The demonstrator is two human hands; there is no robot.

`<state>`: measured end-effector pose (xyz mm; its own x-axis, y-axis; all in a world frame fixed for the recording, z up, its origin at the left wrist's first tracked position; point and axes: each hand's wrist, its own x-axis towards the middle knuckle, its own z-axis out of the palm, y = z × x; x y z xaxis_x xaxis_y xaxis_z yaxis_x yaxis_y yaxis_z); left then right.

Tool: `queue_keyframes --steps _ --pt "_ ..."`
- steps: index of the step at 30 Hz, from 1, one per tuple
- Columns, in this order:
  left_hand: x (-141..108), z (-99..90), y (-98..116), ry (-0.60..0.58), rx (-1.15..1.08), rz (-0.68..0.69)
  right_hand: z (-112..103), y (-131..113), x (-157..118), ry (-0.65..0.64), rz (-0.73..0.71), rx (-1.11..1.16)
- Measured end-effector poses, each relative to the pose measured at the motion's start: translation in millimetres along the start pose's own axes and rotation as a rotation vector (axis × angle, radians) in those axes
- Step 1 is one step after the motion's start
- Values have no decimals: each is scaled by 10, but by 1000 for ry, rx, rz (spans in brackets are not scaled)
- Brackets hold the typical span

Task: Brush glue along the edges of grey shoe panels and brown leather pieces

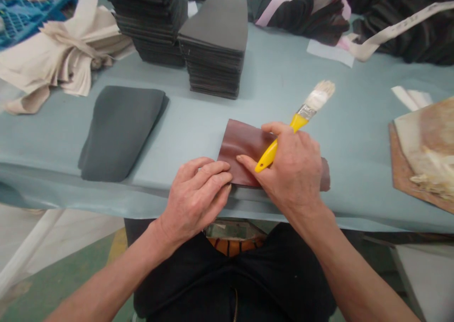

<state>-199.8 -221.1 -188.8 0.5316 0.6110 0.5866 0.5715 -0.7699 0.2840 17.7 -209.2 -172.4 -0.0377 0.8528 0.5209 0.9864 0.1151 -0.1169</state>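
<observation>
The glossy reddish-brown, leather-like sheet (236, 147) lies at the centre of the frame on the pale blue-green covered surface (191, 137), under both hands. The right hand (296, 166) grasps a yellow-handled flat paintbrush (298, 122) – whitened bristles towards the upper right, clear of the sheet – while its thumb touches the sheet. The left hand (198, 189) rests its fingertips at the sheet's lower-left edge; I cannot tell whether it pinches. Work on this 1 sheet looks under way – how much is finished does not show. The thick stack of dark grey flat pieces (214, 52) at upper centre is untouched; whether done or waiting is unclear.
</observation>
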Motion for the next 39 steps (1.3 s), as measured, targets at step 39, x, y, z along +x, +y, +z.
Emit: queue_keyframes --steps 39 --pt "347 -213 125 -257 114 -58 -51 797 448 227 110 121"
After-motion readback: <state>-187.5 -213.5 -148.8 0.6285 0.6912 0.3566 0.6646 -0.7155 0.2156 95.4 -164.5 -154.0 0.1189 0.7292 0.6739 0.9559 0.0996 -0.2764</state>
